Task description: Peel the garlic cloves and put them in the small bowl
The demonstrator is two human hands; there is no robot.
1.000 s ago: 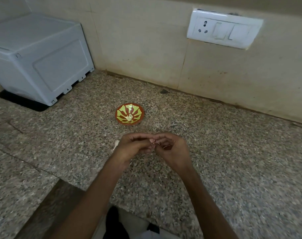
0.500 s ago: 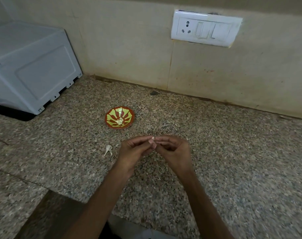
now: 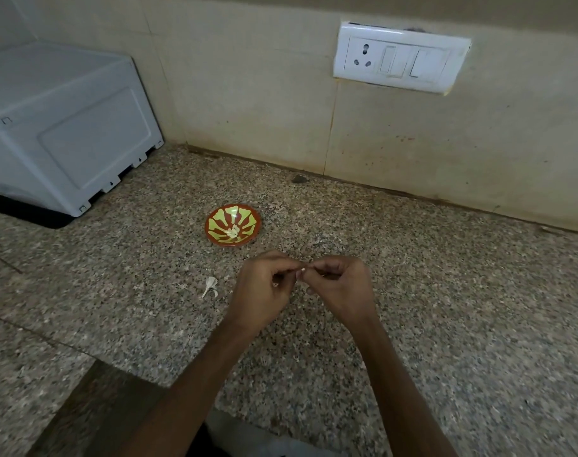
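Pinching a garlic clove (image 3: 302,270) between left hand (image 3: 264,293) and right hand (image 3: 342,288), fingertips together, small bowl (image 3: 249,221) at 11 o'clock

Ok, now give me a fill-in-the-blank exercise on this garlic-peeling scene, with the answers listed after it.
1. The left hand and the right hand together pinch one small garlic ____.
2. The small bowl, with pale peeled pieces in it, stands on the granite ____.
3. A loose scrap of garlic skin lies to the ____ of the left hand.
Missing words: clove; counter; left.
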